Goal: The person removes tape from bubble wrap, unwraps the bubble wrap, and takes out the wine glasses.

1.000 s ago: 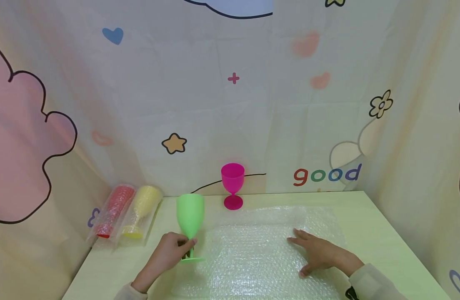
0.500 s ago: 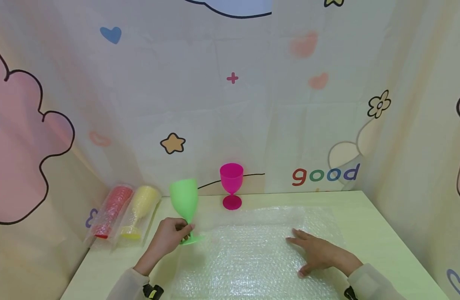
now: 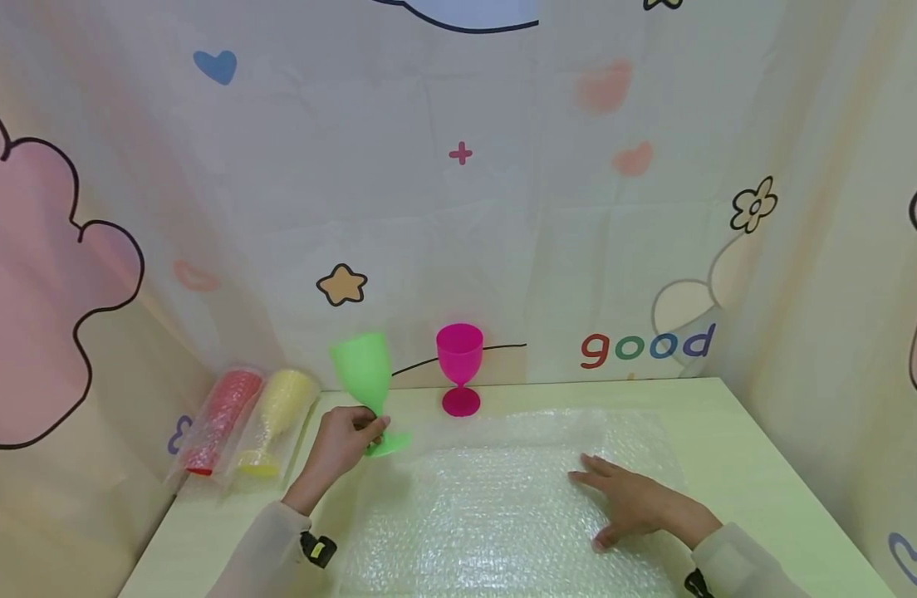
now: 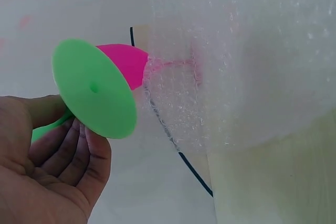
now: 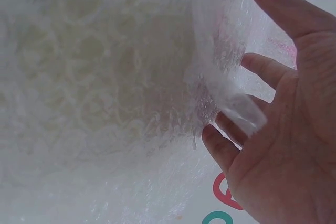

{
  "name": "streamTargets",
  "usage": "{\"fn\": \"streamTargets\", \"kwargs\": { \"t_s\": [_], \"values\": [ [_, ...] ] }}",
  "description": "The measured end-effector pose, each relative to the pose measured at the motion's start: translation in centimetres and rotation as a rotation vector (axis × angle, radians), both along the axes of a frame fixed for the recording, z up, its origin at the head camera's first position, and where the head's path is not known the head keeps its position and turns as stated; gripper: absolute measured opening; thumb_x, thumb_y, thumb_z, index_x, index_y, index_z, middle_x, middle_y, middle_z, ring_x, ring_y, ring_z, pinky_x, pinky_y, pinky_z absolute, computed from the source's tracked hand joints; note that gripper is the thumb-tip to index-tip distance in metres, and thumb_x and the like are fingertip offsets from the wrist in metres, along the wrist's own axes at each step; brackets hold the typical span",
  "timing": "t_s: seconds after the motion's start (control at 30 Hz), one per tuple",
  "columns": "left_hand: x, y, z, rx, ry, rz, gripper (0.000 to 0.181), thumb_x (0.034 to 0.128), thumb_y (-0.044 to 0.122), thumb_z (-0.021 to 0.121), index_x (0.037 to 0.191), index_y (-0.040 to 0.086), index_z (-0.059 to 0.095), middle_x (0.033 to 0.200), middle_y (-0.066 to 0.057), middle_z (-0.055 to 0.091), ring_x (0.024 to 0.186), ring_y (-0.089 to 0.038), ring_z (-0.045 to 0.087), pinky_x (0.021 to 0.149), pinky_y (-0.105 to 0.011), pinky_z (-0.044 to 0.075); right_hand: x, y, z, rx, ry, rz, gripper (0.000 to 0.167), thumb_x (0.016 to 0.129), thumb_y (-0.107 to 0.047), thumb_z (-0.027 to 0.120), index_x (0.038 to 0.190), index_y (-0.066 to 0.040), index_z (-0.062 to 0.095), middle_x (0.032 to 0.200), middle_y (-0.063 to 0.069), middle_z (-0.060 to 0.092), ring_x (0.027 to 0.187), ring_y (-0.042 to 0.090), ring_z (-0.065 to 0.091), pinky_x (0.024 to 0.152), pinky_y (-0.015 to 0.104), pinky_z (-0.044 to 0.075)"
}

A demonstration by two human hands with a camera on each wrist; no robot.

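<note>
In the head view my left hand (image 3: 341,446) grips the stem of a green goblet (image 3: 365,370), which tilts to the left with its bowl up. The goblet's round base (image 4: 94,88) faces the left wrist camera, with my left fingers curled round the stem behind it. My right hand (image 3: 634,502) lies with spread fingers on the right part of a bubble wrap sheet (image 3: 503,498). Seen from the right wrist, the fingers of that hand (image 5: 283,108) touch the wrap's edge. A pink goblet (image 3: 460,357) stands upright behind the sheet.
Two wrapped goblets, one red (image 3: 225,419) and one yellow (image 3: 277,419), lie side by side at the table's back left corner. A printed curtain (image 3: 458,232) hangs behind the table (image 3: 757,498) and along both sides.
My left hand has raised the green goblet away from me and slightly left, and it now tilts more. The right hand has stayed in place on the wrap.
</note>
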State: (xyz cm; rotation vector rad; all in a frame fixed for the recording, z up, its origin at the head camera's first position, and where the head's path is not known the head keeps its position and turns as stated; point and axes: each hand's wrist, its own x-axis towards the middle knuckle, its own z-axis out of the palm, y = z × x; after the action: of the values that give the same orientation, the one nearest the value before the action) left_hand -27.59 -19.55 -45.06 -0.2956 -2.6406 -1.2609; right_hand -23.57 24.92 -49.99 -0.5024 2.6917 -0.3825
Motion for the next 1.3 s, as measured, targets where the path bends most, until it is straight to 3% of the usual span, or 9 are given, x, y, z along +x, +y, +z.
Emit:
{"fn": "streamTargets", "kwargs": {
  "t_s": [0.3,0.8,1.03,1.3],
  "values": [
    [-2.1,0.4,-0.1,0.004,0.048,0.039,0.019,0.0885,0.024,0.073,0.077,0.009,0.076,0.069,-0.002,0.073,0.062,-0.009,0.064,0.056,-0.024,0.05,0.0,-0.1,0.0,0.006,0.002,0.002,0.102,0.06,-0.051,0.087,0.148,-0.022,0.044,0.162,0.013,0.027,0.148,0.039,0.028,0.113,0.061,0.032],
    [-4.8,1.4,-0.6,0.006,0.027,0.092,0.022,0.0896,0.026,0.072,0.084,0.005,0.077,0.077,-0.008,0.075,0.066,-0.013,0.068,0.058,-0.026,0.053,0.0,0.0,0.1,0.015,-0.002,-0.004,0.102,0.06,-0.052,0.086,0.148,-0.024,0.043,0.162,0.013,0.027,0.148,0.039,0.028,0.113,0.062,0.033],
    [-6.2,1.6,-1.2,-0.011,0.052,0.121,0.022,0.0886,0.025,0.073,0.084,0.005,0.078,0.078,-0.009,0.076,0.07,-0.017,0.068,0.058,-0.026,0.052,0.1,-0.1,0.1,0.002,-0.004,-0.007,0.103,0.059,-0.05,0.087,0.148,-0.023,0.044,0.162,0.013,0.027,0.148,0.039,0.028,0.112,0.062,0.033],
    [-7.9,2.6,-1.7,0.034,0.044,0.124,0.021,0.0855,0.022,0.075,0.084,0.001,0.078,0.08,-0.013,0.076,0.075,-0.023,0.072,0.063,-0.029,0.055,0.1,0.1,0.0,-0.002,0.002,-0.003,0.103,0.059,-0.051,0.087,0.148,-0.022,0.044,0.162,0.013,0.026,0.148,0.039,0.027,0.113,0.061,0.032]
  ]
}}
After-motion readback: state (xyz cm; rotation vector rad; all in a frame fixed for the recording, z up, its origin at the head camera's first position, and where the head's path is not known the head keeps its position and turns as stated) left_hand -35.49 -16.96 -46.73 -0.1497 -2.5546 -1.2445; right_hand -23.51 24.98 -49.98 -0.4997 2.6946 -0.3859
